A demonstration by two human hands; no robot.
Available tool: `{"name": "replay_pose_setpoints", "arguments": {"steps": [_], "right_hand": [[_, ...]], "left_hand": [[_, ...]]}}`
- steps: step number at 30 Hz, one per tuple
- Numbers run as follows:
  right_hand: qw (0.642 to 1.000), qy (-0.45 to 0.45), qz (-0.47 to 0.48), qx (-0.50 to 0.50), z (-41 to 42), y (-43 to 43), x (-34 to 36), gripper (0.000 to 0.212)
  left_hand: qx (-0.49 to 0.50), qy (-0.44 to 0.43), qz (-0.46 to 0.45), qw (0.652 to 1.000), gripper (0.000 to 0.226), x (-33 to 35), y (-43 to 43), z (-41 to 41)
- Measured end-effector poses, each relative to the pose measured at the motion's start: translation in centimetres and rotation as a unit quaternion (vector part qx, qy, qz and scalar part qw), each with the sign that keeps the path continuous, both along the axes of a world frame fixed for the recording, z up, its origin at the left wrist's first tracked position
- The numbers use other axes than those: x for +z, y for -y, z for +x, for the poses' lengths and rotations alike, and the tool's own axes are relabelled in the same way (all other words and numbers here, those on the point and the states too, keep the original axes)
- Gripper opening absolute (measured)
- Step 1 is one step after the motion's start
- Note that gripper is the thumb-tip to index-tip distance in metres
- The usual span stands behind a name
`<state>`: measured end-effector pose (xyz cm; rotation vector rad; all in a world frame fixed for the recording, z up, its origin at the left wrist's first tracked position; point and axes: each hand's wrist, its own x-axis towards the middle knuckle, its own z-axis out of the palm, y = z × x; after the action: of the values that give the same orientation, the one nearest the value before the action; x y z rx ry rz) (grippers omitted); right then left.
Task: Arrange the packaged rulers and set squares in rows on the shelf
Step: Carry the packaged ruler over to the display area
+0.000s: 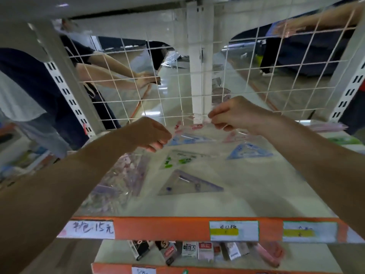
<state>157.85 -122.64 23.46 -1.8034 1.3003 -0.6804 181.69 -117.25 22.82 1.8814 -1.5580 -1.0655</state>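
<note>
White shelf (246,196) carried loose packaged set squares, wire grid (177,76) at back. Purple packet (122,180) lay front left, purple set square (189,184) in middle, green-printed packet (177,160) behind it, blue set square (248,152) further right. Left hand (152,133) and right hand (237,113) each pinched one end of clear pink-printed packet (191,126), near grid.

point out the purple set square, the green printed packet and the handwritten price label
purple set square (188,184): head view, triangle's middle
green printed packet (177,160): head view, green print
handwritten price label (90,228): head view, the writing
</note>
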Motion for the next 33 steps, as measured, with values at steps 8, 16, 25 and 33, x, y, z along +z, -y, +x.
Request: {"name": "replay_pose_setpoints", "arguments": {"steps": [8, 16, 25, 33], "right_hand": [[0.993, 0.006, -0.005, -0.119, -0.9, 0.4, -0.7, 0.014], [0.991, 0.0, -0.017, -0.134, -0.5, 1.0, -1.6, 0.012], [0.99, 0.003, -0.016, -0.139, -1.0, 1.5, -1.7, 0.014], [0.993, 0.002, -0.011, -0.115, -1.0, 0.6, -2.0, 0.015]], "left_hand": [[-0.093, 0.303, -0.111, 0.942, 0.036, -4.3, 1.9, -1.7], [-0.113, 0.356, -0.157, 0.914, 0.027, -5.8, 6.3, -3.2], [-0.127, 0.367, -0.152, 0.909, 0.025, -5.2, 7.1, -2.9], [-0.243, 0.333, -0.002, 0.911, 0.054, -2.1, -0.3, -1.4]]}}
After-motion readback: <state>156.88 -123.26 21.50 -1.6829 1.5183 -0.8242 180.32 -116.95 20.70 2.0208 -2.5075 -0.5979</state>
